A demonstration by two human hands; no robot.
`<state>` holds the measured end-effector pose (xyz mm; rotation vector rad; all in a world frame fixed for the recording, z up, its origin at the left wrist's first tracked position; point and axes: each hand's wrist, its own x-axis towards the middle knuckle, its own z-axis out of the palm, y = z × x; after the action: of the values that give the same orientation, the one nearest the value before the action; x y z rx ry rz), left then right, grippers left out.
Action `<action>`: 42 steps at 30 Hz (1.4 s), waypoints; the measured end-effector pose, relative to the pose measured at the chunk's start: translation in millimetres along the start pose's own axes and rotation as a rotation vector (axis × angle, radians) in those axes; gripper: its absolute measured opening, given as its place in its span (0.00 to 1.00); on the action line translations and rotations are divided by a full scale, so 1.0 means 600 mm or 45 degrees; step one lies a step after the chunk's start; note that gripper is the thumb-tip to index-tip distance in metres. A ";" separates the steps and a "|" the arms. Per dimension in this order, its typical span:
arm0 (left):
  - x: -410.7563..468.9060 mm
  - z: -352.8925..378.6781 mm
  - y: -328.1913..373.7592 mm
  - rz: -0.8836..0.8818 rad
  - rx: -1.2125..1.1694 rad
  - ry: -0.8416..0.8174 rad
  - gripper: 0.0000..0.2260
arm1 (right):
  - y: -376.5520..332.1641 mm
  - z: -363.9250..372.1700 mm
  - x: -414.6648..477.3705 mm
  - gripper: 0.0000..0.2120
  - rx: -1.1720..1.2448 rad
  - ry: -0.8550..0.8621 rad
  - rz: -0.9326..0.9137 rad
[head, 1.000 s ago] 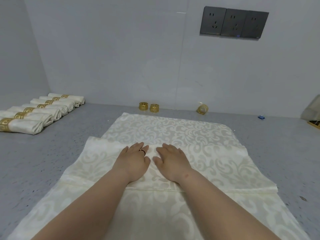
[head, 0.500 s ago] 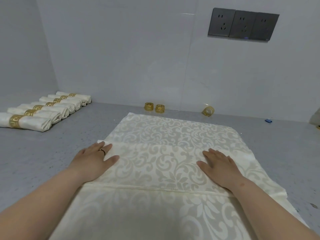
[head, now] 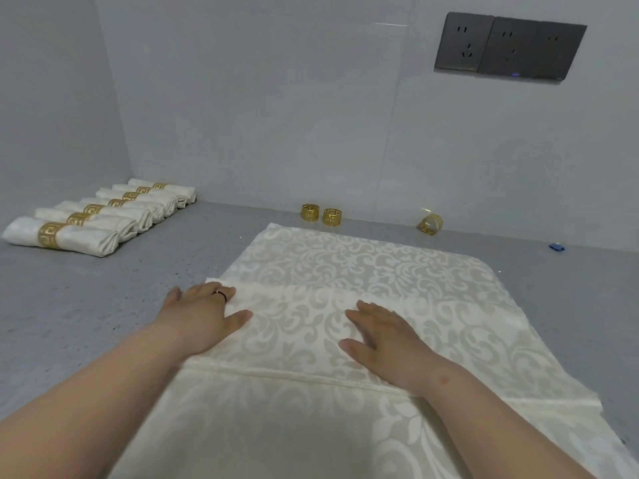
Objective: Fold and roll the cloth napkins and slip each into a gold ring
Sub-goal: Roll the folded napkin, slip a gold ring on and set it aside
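A cream damask napkin (head: 363, 264) lies spread on the grey counter, with a folded band across its middle. My left hand (head: 204, 316) rests flat on the band's left end, fingers apart. My right hand (head: 383, 337) lies flat on the band nearer the centre. Neither hand grips anything. Two gold rings (head: 321, 214) stand beyond the napkin at the wall. A third gold ring (head: 431, 224) lies tipped further right.
Several rolled napkins in gold rings (head: 103, 216) are lined up at the back left by the corner. A small blue object (head: 556, 247) sits at the far right near the wall. Dark wall sockets (head: 508, 46) hang above. Grey counter (head: 86, 305) lies left.
My hands slid apart from the centre toward the band's ends, then my right hand came back toward the middle. The view shifted slightly left.
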<state>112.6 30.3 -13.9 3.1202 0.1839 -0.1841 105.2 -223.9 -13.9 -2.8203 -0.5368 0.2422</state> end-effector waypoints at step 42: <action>-0.069 -0.133 -0.104 -0.114 -1.697 -0.135 0.08 | -0.058 0.013 -0.012 0.27 0.014 0.054 -0.078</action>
<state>73.8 89.1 70.1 1.7761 0.2842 -0.1359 85.4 -193.7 -10.6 -2.7865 -0.6099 0.1725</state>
